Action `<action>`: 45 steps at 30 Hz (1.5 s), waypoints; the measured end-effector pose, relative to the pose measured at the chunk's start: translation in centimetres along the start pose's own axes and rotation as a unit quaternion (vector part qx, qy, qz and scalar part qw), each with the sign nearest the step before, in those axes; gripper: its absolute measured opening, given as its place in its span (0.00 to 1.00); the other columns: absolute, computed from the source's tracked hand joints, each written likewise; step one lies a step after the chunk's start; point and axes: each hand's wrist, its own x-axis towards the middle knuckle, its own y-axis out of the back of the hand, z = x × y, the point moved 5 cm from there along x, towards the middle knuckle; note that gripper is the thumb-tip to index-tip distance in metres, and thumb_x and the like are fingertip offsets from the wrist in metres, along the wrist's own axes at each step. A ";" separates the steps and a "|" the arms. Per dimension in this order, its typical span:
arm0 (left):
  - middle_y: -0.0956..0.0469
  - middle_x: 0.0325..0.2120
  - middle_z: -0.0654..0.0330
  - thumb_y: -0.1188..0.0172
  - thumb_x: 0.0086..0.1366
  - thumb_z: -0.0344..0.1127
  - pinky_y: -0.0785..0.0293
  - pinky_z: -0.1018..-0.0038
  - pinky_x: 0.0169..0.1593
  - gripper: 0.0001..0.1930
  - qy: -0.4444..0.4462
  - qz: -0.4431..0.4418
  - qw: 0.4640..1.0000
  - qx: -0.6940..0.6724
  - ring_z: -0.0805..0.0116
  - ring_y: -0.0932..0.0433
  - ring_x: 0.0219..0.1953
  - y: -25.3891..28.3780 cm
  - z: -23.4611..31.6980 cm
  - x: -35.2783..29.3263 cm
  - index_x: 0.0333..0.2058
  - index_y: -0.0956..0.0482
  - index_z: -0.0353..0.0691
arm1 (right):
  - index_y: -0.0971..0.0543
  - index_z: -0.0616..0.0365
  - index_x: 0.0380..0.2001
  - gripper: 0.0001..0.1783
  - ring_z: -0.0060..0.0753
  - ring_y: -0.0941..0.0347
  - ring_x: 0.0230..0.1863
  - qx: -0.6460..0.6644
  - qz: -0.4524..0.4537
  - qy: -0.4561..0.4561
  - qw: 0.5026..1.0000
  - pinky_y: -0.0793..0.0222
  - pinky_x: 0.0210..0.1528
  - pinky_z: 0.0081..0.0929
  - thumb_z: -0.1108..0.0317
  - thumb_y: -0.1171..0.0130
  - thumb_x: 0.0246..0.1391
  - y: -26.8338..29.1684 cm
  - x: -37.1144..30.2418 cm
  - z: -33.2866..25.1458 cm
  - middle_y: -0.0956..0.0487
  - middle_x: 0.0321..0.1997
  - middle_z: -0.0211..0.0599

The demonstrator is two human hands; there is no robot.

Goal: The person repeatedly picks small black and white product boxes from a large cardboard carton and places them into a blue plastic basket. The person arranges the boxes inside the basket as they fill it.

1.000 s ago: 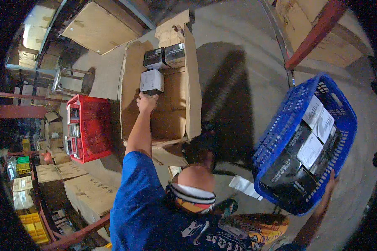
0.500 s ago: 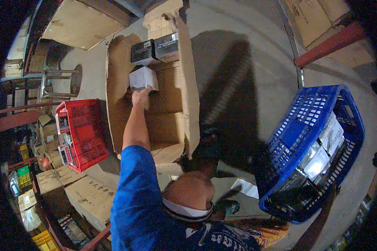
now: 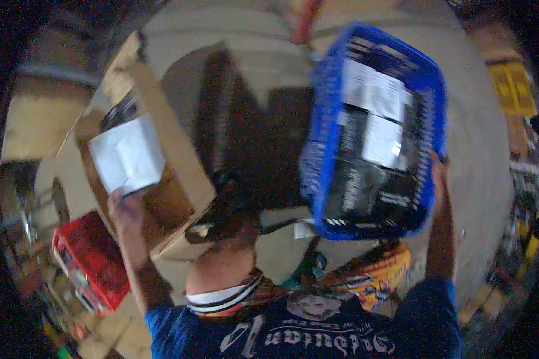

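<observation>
My left hand is closed on the near edge of a white box, raised over the open cardboard carton. Below it, a black box shows at the carton's far end, blurred and partly covered. On the right, my right hand grips the side rim of a blue plastic basket. Packed inside the basket are several black boxes, some with white labels or white sides.
A red plastic basket stands left of the carton on the floor. At the far left lies a flat piece of cardboard. Yellow crates stand at the right edge. My bent knee is just in front of the carton.
My left hand has lifted the white box up from inside the carton. The view has turned right, so the carton sits farther left and the blue basket nearer the middle, its contents now plainer.
</observation>
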 end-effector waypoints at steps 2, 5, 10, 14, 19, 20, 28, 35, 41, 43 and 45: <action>0.33 0.65 0.48 0.37 0.61 0.41 0.37 0.49 0.69 0.38 -0.028 -0.100 0.994 0.032 0.49 0.33 0.67 -5.6 1.6 -0.9 0.68 0.39 0.37 | 0.19 0.63 0.52 0.22 0.34 0.19 0.44 -0.088 0.072 -0.001 0.993 0.26 0.51 0.36 0.58 0.37 0.62 -0.5 -2.0 -3.0 0.14 0.44 0.37; 0.36 0.67 0.47 0.30 0.52 0.48 0.37 0.52 0.70 0.50 -0.084 -0.201 0.964 0.154 0.49 0.34 0.68 -15.9 2.9 -4.0 0.70 0.42 0.36 | 0.19 0.62 0.51 0.25 0.46 0.17 0.47 -0.048 0.030 0.009 0.998 0.25 0.53 0.41 0.52 0.39 0.62 -1.7 -3.8 -6.9 0.14 0.45 0.49; 0.30 0.58 0.41 0.24 0.35 0.51 0.36 0.60 0.67 0.59 -0.308 -0.419 0.701 0.488 0.48 0.29 0.61 -38.1 -1.1 -12.1 0.65 0.40 0.29 | 0.20 0.63 0.50 0.25 0.45 0.17 0.45 -0.102 0.060 -0.039 0.992 0.26 0.49 0.40 0.51 0.39 0.61 -2.6 -3.8 -7.8 0.14 0.42 0.49; 0.34 0.61 0.42 0.20 0.40 0.46 0.39 0.51 0.70 0.56 -0.517 -0.512 0.442 0.524 0.38 0.37 0.65 -45.9 -10.2 -19.9 0.67 0.40 0.33 | 0.22 0.61 0.53 0.26 0.61 0.20 0.51 -0.130 0.073 -0.001 0.989 0.28 0.53 0.48 0.50 0.40 0.61 -3.4 -3.3 -7.0 0.16 0.45 0.59; 0.36 0.61 0.42 0.21 0.44 0.49 0.38 0.50 0.70 0.49 -0.460 -0.569 0.369 0.573 0.39 0.39 0.66 -44.3 -16.9 -19.7 0.64 0.33 0.44 | 0.21 0.61 0.53 0.28 0.60 0.19 0.49 -0.136 0.072 -0.019 0.988 0.26 0.54 0.51 0.49 0.41 0.60 -3.6 -3.4 -7.4 0.16 0.43 0.58; 0.37 0.62 0.41 0.21 0.45 0.49 0.38 0.50 0.70 0.48 -0.447 -0.547 0.380 0.597 0.38 0.39 0.67 -44.2 -17.4 -19.0 0.64 0.33 0.45 | 0.21 0.61 0.53 0.28 0.59 0.19 0.49 -0.132 0.081 -0.012 0.988 0.26 0.54 0.51 0.48 0.41 0.60 -3.5 -3.3 -7.7 0.16 0.42 0.58; 0.40 0.63 0.39 0.20 0.41 0.51 0.43 0.51 0.71 0.53 -0.347 -0.597 0.429 0.583 0.37 0.43 0.68 -50.9 -19.8 -17.8 0.63 0.39 0.38 | 0.18 0.61 0.46 0.24 0.51 0.17 0.42 -0.128 0.064 -0.039 0.989 0.26 0.47 0.46 0.50 0.39 0.60 -3.9 -3.3 -7.4 0.15 0.36 0.51; 0.38 0.61 0.40 0.20 0.41 0.49 0.41 0.51 0.70 0.51 -0.366 -0.559 0.475 0.572 0.37 0.41 0.66 -52.3 -19.8 -17.8 0.61 0.38 0.37 | 0.19 0.57 0.45 0.22 0.53 0.17 0.41 -0.140 0.084 -0.053 0.985 0.25 0.47 0.47 0.50 0.41 0.60 -4.4 -2.4 -6.4 0.15 0.35 0.50; 0.41 0.63 0.37 0.22 0.42 0.54 0.40 0.50 0.70 0.53 -0.399 -0.490 0.435 0.641 0.35 0.42 0.66 -53.9 -22.4 -17.3 0.62 0.38 0.35 | 0.20 0.58 0.47 0.24 0.59 0.18 0.45 -0.144 0.084 -0.040 0.985 0.26 0.49 0.50 0.49 0.42 0.60 -4.1 -3.3 -7.1 0.16 0.38 0.56; 0.42 0.64 0.36 0.22 0.41 0.56 0.39 0.48 0.69 0.53 -0.437 -0.494 0.422 0.622 0.33 0.42 0.66 -54.3 -22.7 -17.6 0.62 0.38 0.36 | 0.20 0.59 0.47 0.24 0.59 0.18 0.45 -0.123 0.064 -0.040 0.990 0.26 0.50 0.51 0.49 0.42 0.60 -3.9 -3.5 -7.7 0.16 0.38 0.57; 0.39 0.62 0.35 0.22 0.41 0.57 0.38 0.49 0.68 0.53 -0.416 -0.503 0.406 0.640 0.35 0.39 0.65 -54.7 -23.0 -16.8 0.61 0.37 0.36 | 0.21 0.57 0.53 0.28 0.63 0.21 0.51 -0.125 0.044 -0.055 0.990 0.27 0.55 0.53 0.47 0.41 0.58 -3.7 -3.7 -8.0 0.18 0.48 0.58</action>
